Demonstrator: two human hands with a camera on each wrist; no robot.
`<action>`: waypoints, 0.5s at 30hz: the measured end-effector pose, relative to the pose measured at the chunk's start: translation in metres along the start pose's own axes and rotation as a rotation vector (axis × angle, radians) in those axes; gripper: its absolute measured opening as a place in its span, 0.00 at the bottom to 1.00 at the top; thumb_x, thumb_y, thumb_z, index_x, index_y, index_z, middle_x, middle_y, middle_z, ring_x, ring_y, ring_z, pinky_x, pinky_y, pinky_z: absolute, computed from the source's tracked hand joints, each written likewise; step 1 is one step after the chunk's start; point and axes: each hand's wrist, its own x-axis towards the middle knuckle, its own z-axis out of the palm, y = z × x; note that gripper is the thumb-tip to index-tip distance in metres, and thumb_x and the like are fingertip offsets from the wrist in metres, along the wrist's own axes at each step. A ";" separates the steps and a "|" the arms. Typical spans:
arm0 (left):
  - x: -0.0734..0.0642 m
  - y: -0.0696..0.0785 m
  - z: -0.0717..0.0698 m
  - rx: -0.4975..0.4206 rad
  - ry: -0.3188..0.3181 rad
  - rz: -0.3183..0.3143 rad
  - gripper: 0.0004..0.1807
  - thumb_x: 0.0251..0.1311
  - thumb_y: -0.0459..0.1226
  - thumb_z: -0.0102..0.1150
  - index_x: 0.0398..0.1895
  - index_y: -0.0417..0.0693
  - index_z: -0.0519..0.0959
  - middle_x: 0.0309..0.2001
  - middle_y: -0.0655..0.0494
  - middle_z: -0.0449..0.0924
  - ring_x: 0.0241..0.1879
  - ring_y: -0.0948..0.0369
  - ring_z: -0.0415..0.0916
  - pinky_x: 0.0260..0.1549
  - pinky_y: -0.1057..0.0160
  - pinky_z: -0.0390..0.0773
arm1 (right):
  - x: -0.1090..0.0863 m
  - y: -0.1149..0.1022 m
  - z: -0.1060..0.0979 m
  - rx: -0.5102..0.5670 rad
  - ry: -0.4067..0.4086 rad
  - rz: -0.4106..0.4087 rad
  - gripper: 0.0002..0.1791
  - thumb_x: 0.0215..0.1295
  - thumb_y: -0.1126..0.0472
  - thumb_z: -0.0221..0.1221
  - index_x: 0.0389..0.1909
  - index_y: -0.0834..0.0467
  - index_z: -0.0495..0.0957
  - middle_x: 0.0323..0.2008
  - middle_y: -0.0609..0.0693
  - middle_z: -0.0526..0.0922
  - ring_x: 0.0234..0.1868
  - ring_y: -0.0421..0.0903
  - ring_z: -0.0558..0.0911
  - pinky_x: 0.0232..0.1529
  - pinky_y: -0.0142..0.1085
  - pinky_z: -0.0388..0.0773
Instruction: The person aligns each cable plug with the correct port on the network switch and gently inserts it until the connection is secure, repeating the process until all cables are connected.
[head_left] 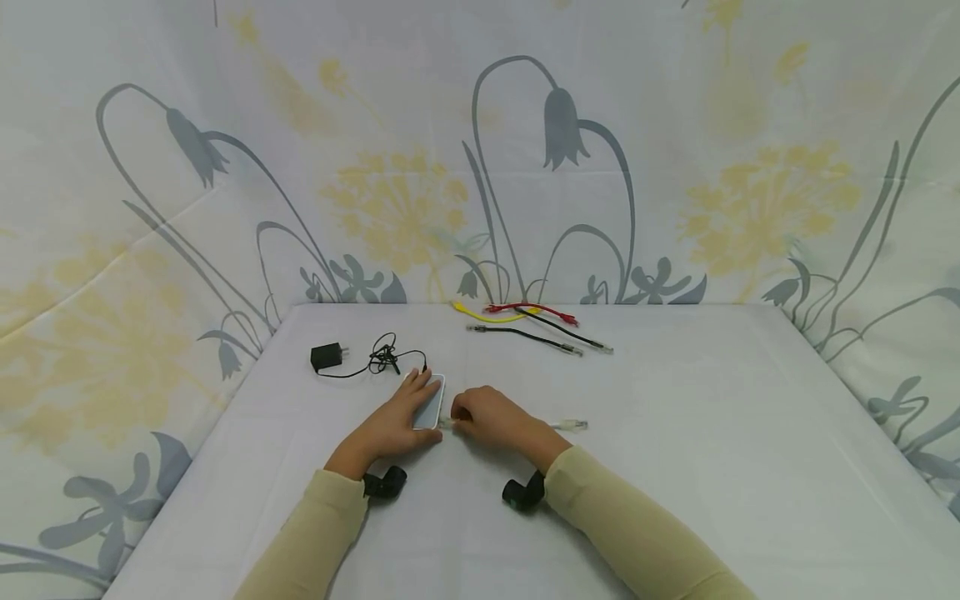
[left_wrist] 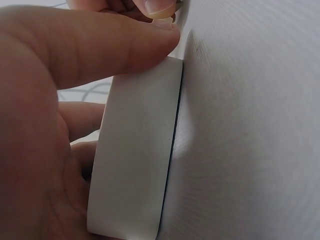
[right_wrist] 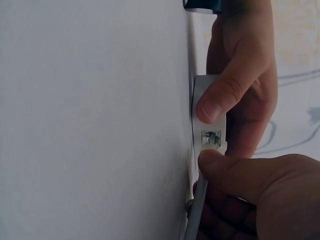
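A small white network box (head_left: 430, 408) with a grey top lies on the table, and my left hand (head_left: 393, 423) steadies it, thumb on the near side and fingers across the top. In the right wrist view, a network port (right_wrist: 211, 138) shows in the side of the box, just beyond the left thumb. Close to that port my right hand (head_left: 501, 421) pinches a pale grey network cable (right_wrist: 197, 212) near one end. Its fingertips mostly hide that plug, so I cannot tell whether it touches the port. The cable's other plug (head_left: 574, 425) lies right of the hand.
A black power adapter (head_left: 326, 357) lies at the left, its tangled cord (head_left: 383, 357) running to the box's far end. Toward the back edge are a yellow cable (head_left: 480, 316), a red cable (head_left: 536, 309) and two black cables (head_left: 517, 332).
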 end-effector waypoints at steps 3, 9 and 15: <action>0.000 0.000 0.000 -0.009 0.006 -0.006 0.46 0.54 0.44 0.66 0.75 0.48 0.56 0.78 0.48 0.43 0.78 0.49 0.32 0.71 0.41 0.50 | 0.002 0.000 -0.002 -0.009 -0.014 -0.017 0.06 0.65 0.59 0.61 0.40 0.56 0.82 0.35 0.45 0.84 0.35 0.38 0.78 0.41 0.33 0.76; 0.000 -0.001 0.001 -0.027 0.012 -0.024 0.46 0.53 0.45 0.67 0.75 0.50 0.58 0.78 0.51 0.44 0.78 0.50 0.33 0.71 0.40 0.50 | 0.007 0.001 -0.007 -0.019 -0.050 -0.068 0.08 0.64 0.56 0.62 0.39 0.56 0.82 0.30 0.44 0.81 0.30 0.36 0.74 0.34 0.29 0.73; 0.000 0.000 0.002 -0.034 0.020 -0.024 0.45 0.53 0.46 0.66 0.75 0.51 0.58 0.78 0.51 0.45 0.78 0.49 0.33 0.70 0.39 0.53 | 0.013 0.002 -0.012 -0.061 -0.062 -0.082 0.08 0.66 0.56 0.59 0.39 0.55 0.83 0.32 0.44 0.82 0.32 0.37 0.76 0.38 0.31 0.75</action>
